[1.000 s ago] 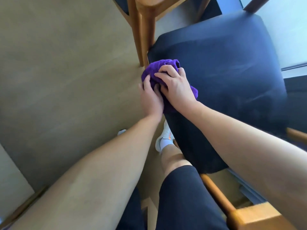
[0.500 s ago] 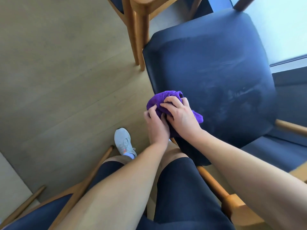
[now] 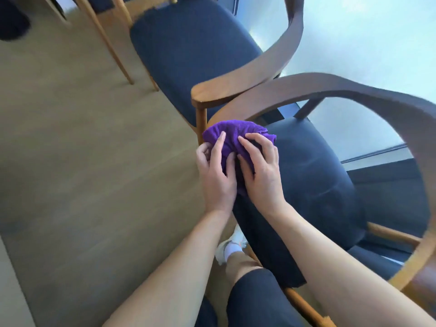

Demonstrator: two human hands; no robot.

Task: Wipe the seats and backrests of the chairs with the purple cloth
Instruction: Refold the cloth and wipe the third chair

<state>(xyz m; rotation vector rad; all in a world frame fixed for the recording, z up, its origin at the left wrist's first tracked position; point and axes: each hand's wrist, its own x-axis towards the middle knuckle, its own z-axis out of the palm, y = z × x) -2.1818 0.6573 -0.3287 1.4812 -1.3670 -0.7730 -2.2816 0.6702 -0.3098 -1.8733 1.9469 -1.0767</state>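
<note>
1. A person leans over a near chair (image 3: pixel 318 185), both hands on a bunched purple cloth (image 3: pixel 236 135) at the seat's front left corner.
2. The left hand (image 3: pixel 217 175) lies on the cloth's left side, fingers spread and curled over the fabric, thumb pressed into a fold; it grips the cloth.
3. The right hand (image 3: pixel 262 173) rests just beside it, fingers splayed and bent over the cloth's right side, pressing it onto the dark blue seat; it too holds the cloth rather than lying flat.
4. The two hands touch at the thumbs, the cloth bulging up beyond the fingertips.
5. The chair's curved wooden backrest (image 3: pixel 354 90) arcs from just behind the cloth round to the right edge of the view.
6. A second chair (image 3: pixel 188 50) with the same blue seat stands just beyond, its wooden armrest (image 3: pixel 226 90) ending near the cloth.
7. Below the forearms show a bare knee, dark shorts (image 3: pixel 259 300) and a white shoe (image 3: pixel 226 249) on the wooden floor (image 3: pixel 82 161).
8. Bright frosted glass (image 3: pixel 365 43) fills the upper right behind the chairs.
</note>
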